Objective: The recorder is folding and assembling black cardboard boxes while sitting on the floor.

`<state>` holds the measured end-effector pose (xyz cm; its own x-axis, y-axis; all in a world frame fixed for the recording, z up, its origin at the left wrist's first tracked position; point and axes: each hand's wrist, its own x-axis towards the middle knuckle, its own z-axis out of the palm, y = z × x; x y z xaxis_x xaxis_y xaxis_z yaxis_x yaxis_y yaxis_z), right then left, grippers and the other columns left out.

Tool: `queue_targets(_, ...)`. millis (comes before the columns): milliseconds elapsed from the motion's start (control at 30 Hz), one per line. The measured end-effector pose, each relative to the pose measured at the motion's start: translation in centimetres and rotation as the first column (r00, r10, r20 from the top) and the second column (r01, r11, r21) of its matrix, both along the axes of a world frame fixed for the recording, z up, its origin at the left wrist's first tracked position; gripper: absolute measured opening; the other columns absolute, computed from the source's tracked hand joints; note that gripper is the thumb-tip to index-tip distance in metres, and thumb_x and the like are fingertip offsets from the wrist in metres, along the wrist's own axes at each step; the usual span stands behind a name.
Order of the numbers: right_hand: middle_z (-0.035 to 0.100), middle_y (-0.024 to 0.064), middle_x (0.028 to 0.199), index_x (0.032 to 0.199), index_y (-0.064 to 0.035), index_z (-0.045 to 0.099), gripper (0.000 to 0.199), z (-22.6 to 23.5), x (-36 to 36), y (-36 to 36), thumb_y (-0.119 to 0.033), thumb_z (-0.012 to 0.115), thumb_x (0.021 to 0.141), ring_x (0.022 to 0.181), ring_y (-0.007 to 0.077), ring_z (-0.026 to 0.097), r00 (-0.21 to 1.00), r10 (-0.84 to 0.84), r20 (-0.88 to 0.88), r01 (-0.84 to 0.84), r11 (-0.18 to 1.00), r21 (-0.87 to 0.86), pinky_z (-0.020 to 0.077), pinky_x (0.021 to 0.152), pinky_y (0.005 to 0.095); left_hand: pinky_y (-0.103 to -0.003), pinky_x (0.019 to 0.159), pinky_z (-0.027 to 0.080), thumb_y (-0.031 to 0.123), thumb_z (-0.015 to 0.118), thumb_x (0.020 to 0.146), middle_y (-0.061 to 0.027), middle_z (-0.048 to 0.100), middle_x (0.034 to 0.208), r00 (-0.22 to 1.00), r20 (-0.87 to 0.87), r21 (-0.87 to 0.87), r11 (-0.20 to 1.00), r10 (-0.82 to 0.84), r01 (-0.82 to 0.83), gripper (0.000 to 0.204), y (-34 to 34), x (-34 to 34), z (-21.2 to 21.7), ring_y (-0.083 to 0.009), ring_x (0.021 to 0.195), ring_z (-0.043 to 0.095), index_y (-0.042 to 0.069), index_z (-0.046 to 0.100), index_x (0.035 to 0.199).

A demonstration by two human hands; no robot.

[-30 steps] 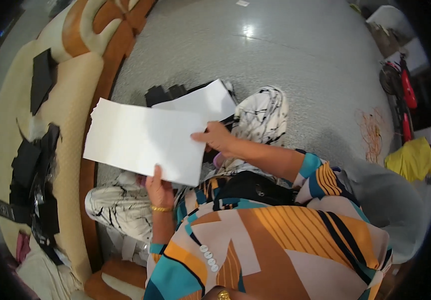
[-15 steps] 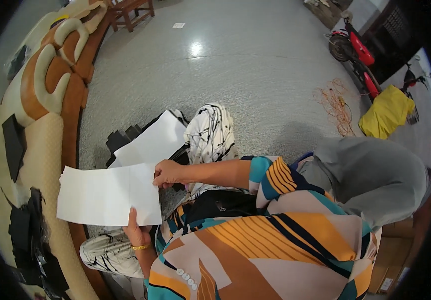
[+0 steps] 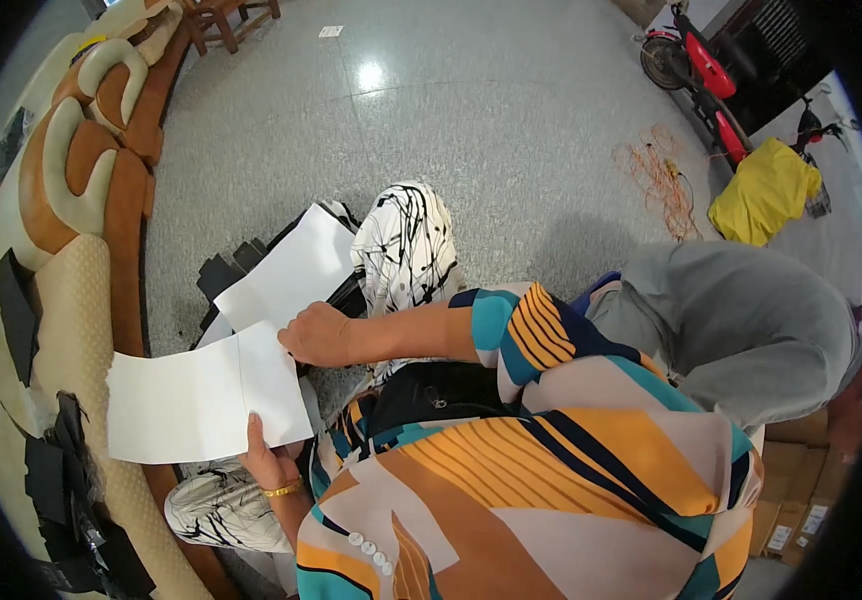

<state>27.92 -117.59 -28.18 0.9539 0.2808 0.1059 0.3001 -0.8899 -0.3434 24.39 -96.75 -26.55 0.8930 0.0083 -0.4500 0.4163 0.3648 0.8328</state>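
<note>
A white sheet (image 3: 176, 405), paper or thin card, lies across my lap and reaches toward the sofa arm. My left hand (image 3: 269, 462) grips its lower edge, thumb on top and fingers underneath. At the sheet's upper right corner my right hand (image 3: 316, 335) is closed in a pinch. A faint line runs down the sheet between the hands, and the part right of it is slightly bent. Just beyond, another white sheet (image 3: 296, 265) rests on a stack of black pieces (image 3: 219, 275) beside my patterned trouser knee.
A cream and brown sofa (image 3: 76, 310) runs along the left, with black pieces (image 3: 46, 480) on it. To my right sits a person in grey trousers (image 3: 731, 310). Farther off are tangled orange cord (image 3: 656, 180), a yellow cover (image 3: 766, 190), a red two-wheeler (image 3: 706, 70) and cardboard boxes (image 3: 791, 480).
My right hand has moved left with the sheet's corner, and the sheet now bends along the line. My left hand keeps its hold. The whole view has shifted slightly.
</note>
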Motion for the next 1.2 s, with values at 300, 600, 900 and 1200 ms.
queue_targets(300,0.060,0.0175,0.069,0.072,-0.0032,0.062,0.026,3.2,0.0,1.3,-0.027,0.052,0.073,0.068,0.0331,0.060,0.955,-0.008,-0.295,0.059,0.984,0.166,0.0480,0.062,0.0420,-0.034,0.066,0.051,0.013,0.061,0.076,-0.0106,0.055,0.101,0.995,-0.086,-0.011,0.999,0.043,-0.044,0.042,1.5,-0.4,-0.7,-0.0221,0.083,0.057,-0.001,0.045,0.113)
queue_targets(600,0.061,0.0174,0.074,0.070,-0.0026,0.061,0.027,-0.2,0.7,-0.3,-0.026,0.049,0.071,0.071,0.0343,0.059,0.923,-0.202,-0.326,0.278,0.938,0.205,0.0468,0.064,0.0438,-0.031,0.076,0.046,0.003,0.061,0.075,-0.0095,0.053,0.104,0.995,0.017,-0.046,0.994,0.098,-0.097,0.042,0.6,-0.7,-1.2,-0.0202,0.091,0.054,-0.001,0.045,0.113)
queue_targets(900,0.057,0.0111,0.081,0.096,0.0006,0.049,0.035,-1.0,0.6,0.4,-0.028,0.059,0.079,0.066,0.0154,0.056,0.727,0.097,-0.680,0.613,0.355,0.705,0.0454,0.050,0.0259,-0.030,0.083,0.042,0.001,0.059,0.076,-0.0098,0.050,0.109,0.994,0.003,-0.074,0.991,0.110,-0.110,0.041,-0.7,-0.6,-0.3,-0.0194,0.096,0.051,-0.002,0.043,0.114)
queue_targets(1200,0.056,0.0038,0.074,0.082,-0.0057,0.052,0.011,-2.9,0.8,2.1,-0.016,0.056,0.079,0.066,0.0145,0.057,0.518,0.234,-0.823,0.855,-0.141,0.498,0.0480,0.057,0.0267,-0.030,0.077,0.047,0.002,0.059,0.077,-0.0082,0.051,0.105,0.995,-0.064,-0.137,0.987,0.082,-0.090,0.041,0.5,-0.8,-1.2,-0.0185,0.094,0.053,0.003,0.043,0.114)
